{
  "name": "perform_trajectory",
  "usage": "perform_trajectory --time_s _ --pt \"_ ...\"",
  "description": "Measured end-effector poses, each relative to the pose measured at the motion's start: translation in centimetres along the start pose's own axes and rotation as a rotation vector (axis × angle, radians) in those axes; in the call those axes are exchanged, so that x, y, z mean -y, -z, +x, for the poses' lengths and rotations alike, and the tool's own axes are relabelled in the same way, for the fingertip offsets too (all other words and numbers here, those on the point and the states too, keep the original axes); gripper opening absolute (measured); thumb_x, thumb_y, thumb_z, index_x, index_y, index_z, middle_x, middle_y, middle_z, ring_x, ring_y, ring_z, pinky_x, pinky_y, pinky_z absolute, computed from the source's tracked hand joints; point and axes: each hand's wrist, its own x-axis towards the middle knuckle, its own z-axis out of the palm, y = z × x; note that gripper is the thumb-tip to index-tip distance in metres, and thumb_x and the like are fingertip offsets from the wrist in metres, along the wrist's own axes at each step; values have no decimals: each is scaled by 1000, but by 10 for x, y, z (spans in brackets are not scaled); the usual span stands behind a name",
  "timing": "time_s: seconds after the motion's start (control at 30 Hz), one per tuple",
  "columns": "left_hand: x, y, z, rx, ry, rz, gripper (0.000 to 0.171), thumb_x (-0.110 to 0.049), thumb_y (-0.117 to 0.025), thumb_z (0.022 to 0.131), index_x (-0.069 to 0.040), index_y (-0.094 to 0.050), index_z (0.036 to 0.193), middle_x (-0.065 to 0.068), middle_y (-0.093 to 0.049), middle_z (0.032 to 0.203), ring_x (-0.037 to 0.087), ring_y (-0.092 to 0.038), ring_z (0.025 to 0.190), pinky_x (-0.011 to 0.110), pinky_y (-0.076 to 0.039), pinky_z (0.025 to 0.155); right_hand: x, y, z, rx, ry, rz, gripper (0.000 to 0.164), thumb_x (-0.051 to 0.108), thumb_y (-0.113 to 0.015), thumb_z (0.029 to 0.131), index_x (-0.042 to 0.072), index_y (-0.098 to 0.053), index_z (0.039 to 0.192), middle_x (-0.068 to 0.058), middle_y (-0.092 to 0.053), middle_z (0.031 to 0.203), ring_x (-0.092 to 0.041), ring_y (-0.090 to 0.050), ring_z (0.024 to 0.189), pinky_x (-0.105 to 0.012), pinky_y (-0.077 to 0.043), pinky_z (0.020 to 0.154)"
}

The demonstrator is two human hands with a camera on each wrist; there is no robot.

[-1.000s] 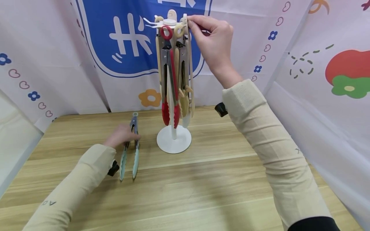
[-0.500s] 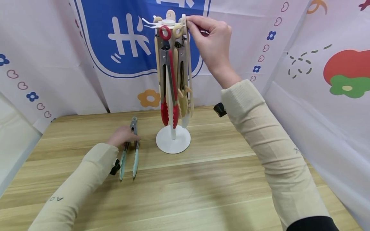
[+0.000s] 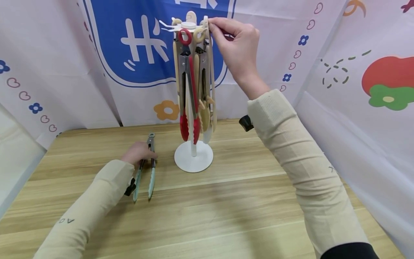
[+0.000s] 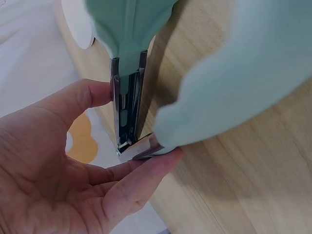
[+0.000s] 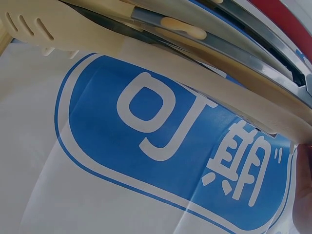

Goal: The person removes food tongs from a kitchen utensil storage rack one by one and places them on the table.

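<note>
Left: my grip (image 3: 138,152) held the tongs (image 3: 152,181), arms spread, near the rack (image 3: 194,163). Right: my grip (image 3: 240,46) pinched a spatula (image 5: 95,39) at its top.

the cream sleeves (image 3: 310,169) have dark marks (image 3: 66,221) and broad cuffs (image 3: 273,109), with a small black device (image 3: 246,123) beside each.

Mint-tipped steel tongs (image 3: 152,177), arms parted, sit left of the white stand (image 3: 185,159); a beige slotted turner (image 5: 207,80) hangs from it head-down.
</note>
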Motion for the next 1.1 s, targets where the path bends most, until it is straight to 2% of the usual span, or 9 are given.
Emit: perform_trajectory --time_s 0.2,0.37,0.57,0.67,0.73,0.8,0.87,0.93,1.1 --pt "-1 2 -1 23 -8 1 28 -27 -61 79 -3 -51 67 7 -52 60 12 -45 44 23 -42 42 -1 0 0 1 -1 8 15 11 -62 86 5 -71 96 -6 -68 100 -4 -63 85 -15 -48 76" --pt "-5 11 -6 32 -62 -28 26 -24 -58 82 -4 -48 69 3 -46 56 10 -40 43 22 -37 43 -1 0 0 2 0 9 15 11 -62 86 5 -71 96 -5 -68 99 -4 -63 84 -16 -48 76" --pt "-28 29 -14 -77 -138 -13 34 -28 -54 87 -12 -38 61 -4 -33 54 10 -32 48 24 -33 47 -1 1 -1 2 0 9 15 11 -62 86 5 -71 97 -6 -68 100 -5 -63 85 -16 -48 77" --pt "-43 39 -22 -132 -192 -1 32 -29 -55 87 -8 -45 65 -2 -40 58 13 -37 53 26 -34 49 -1 1 -1 -2 -1 11 15 11 -62 86 5 -71 96 -6 -68 100 -5 -63 85 -16 -48 76" --pt "-53 44 -27 -160 -232 -10 30 -29 -55 87 -4 -53 70 2 -48 62 15 -42 56 28 -37 51 0 1 -1 -1 -1 10 15 10 -62 86 4 -71 97 -6 -68 100 -5 -63 85 -16 -48 76" --pt "-61 49 -34 -196 -280 -28 29 -28 -56 88 1 -59 84 9 -58 75 20 -51 66 32 -43 59 0 1 -1 1 0 10 15 10 -61 86 4 -71 97 -6 -68 100 -5 -63 85 -15 -48 77" --pt "-68 53 -40 -222 -304 -51 32 -28 -55 88 3 -61 92 15 -62 86 25 -56 75 37 -46 66 1 1 -1 4 0 11 16 10 -61 86 4 -70 97 -7 -68 101 -6 -63 86 -16 -48 77" --pt "-75 56 -47 -246 -327 -73 34 -27 -55 89 4 -61 99 18 -62 96 28 -57 85 40 -47 74 1 1 -1 4 0 13 16 10 -61 86 4 -70 98 -7 -68 101 -6 -63 86 -16 -48 77" --pt "-86 64 -60 -289 -362 -148 36 -27 -53 90 4 -58 108 18 -61 101 29 -56 92 41 -46 79 1 1 -1 4 6 9 16 11 -61 86 4 -70 98 -6 -68 101 -5 -63 86 -16 -48 77"
